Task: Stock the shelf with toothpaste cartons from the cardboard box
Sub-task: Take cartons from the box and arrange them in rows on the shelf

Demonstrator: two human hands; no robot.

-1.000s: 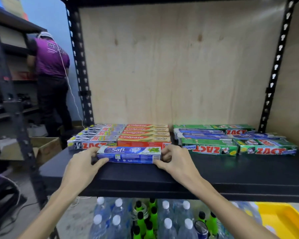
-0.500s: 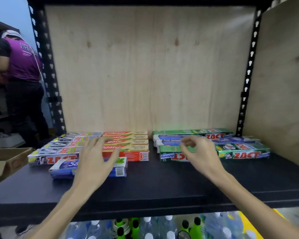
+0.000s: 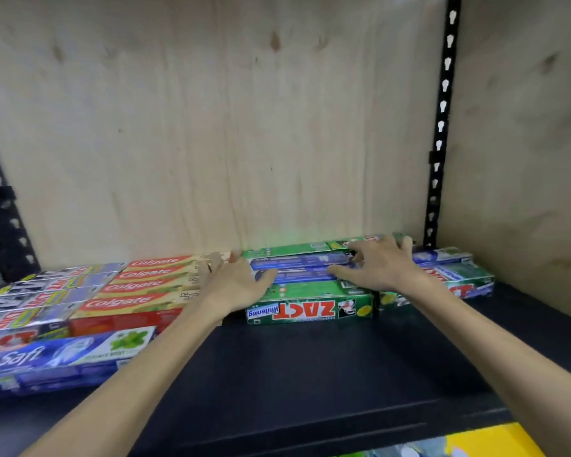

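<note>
— Where are the hands?

— Both reach to the back of the black shelf (image 3: 327, 374). The left hand (image 3: 236, 285) lies at the left end of two blue Safi cartons (image 3: 297, 268) and the right hand (image 3: 381, 267) at their right end. The fingers are spread and only loosely bent, laid on the cartons; I cannot tell whether either hand really grips them.

— And the rest of the stock?

— The blue cartons lie between green ones: a green Zact Whitening carton (image 3: 310, 306) just in front, facing out upside down, another green carton (image 3: 287, 250) behind. To the left sits a row of red Colgate cartons (image 3: 139, 288), then silver Zact cartons (image 3: 37, 298). A lone blue Safi carton (image 3: 66, 356) lies in front of those, near the shelf's left front.

— The surroundings?

— A plywood back panel (image 3: 211, 127) and a perforated black upright (image 3: 440, 127) at right.
</note>
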